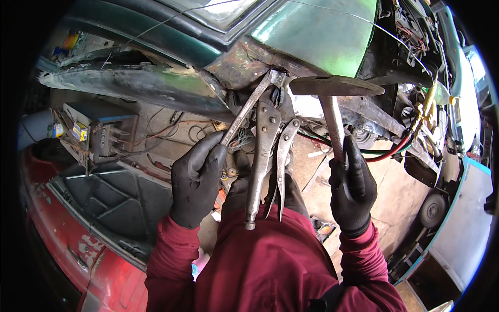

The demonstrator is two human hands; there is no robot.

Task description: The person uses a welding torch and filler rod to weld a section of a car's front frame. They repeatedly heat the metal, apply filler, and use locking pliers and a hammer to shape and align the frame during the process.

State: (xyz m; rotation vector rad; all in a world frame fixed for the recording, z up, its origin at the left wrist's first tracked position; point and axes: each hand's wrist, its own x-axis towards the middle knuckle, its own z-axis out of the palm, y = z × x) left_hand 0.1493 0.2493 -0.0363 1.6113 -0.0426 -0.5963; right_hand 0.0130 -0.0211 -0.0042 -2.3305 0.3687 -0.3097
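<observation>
Near the middle of the frame, a pair of locking pliers [266, 140] stands with its jaws up at a rough sheet-metal edge and its scuffed steel handles slanting down the picture; how firmly the jaws bite, I cannot tell. Its body is flat and riveted, ending in a knurled round screw. Left of centre, the left hand [197, 179], in a matte black glove, pinches a slim steel bar [245, 112] between thumb and fingers, the bar's upper end close by the plier jaws. Right of centre, the right hand [354, 184], gloved alike, is wrapped around the smooth metal handle of a hammer [335, 87], whose broad, dark, worn head lies across the upper middle.

Behind them at the top, a glossy green body panel [317, 39] gives way to scraped, brownish bare metal. By count I make it two black gloves, two maroon sleeves, one hammer, one bar and one pair of pliers. Beyond the right hand curve two rubber hoses, one red hose [387, 154] and one green; one small wheel [433, 210] sits at far right, and one boxy grey metal unit [99, 122] at left.
</observation>
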